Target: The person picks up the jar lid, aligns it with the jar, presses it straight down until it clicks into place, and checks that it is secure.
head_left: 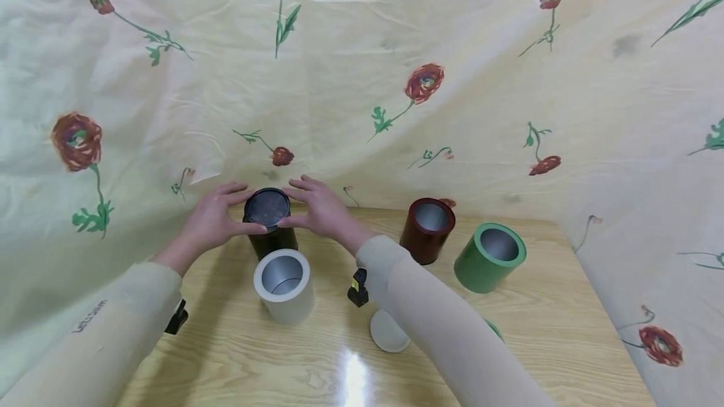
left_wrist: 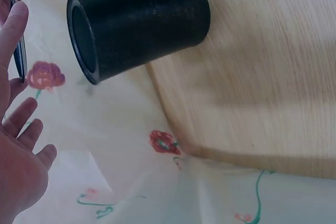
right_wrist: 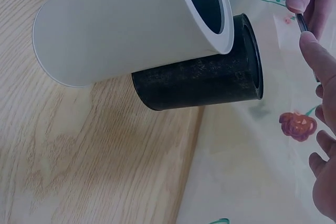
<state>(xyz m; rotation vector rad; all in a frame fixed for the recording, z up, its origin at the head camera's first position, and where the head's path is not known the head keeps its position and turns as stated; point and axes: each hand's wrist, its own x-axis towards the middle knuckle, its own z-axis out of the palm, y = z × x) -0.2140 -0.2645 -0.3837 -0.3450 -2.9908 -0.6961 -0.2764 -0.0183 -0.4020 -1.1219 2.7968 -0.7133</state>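
Observation:
Both hands hold a round black lid (head_left: 268,207) by its edge, one on each side. My left hand (head_left: 217,215) has thumb and fingertips at its left edge, and my right hand (head_left: 319,209) pinches the right edge. Below the lid, overlapped by it in the head view, stands a black canister (head_left: 274,243). Both wrist views show the canister (left_wrist: 139,27) with its mouth uncovered and a gap between it and the lid (left_wrist: 21,59). A white canister (head_left: 291,306) stands in front of the black one, its top open.
A dark red canister (head_left: 421,244) and a green canister (head_left: 481,269), both without lids, stand to the right. A white lid (head_left: 388,333) lies by the right forearm, which partly hides a green lid (head_left: 494,330). Flowered cloth (head_left: 339,80) hangs behind the wooden table (head_left: 565,319).

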